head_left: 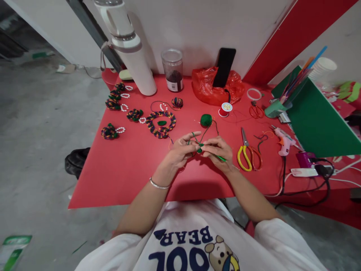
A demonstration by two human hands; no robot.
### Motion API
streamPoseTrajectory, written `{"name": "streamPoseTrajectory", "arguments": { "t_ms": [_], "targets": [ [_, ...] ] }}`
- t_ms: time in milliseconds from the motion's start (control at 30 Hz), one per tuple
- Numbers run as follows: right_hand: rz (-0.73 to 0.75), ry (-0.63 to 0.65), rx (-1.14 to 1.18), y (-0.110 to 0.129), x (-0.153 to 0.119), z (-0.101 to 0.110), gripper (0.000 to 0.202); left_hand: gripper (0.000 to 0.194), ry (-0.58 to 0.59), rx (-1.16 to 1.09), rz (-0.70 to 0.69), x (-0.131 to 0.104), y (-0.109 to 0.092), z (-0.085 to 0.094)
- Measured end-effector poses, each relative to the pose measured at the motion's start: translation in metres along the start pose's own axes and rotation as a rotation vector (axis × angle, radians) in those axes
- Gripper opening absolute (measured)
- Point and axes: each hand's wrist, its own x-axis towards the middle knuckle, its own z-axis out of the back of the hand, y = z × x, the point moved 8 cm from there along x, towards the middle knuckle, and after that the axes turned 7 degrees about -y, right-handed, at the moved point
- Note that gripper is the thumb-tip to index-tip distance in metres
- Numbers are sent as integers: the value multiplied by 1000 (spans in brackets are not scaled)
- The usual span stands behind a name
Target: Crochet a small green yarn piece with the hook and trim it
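Free tabletop [126,169] leftward, yarn ball [206,120] ahead

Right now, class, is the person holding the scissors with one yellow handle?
No, those scissors lie on the red table, apart from the right hand.

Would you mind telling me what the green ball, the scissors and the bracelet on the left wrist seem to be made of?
Green ball: probably yarn, matte and soft-looking, with a strand trailing from it.
Scissors: the blades look like grey metal with a sheen; the smooth yellow and orange handles may be plastic.
Bracelet: likely polished, silver-coloured metal, judging by its bright highlights.
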Motion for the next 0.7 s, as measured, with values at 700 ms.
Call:
{"name": "streamPoseTrajectory", "arguments": {
  "t_ms": [700],
  "targets": [
    [-444, 147, 329, -27, 6, 3, 23, 51, 44, 200, -118, 3, -13, 8]
  ]
}}
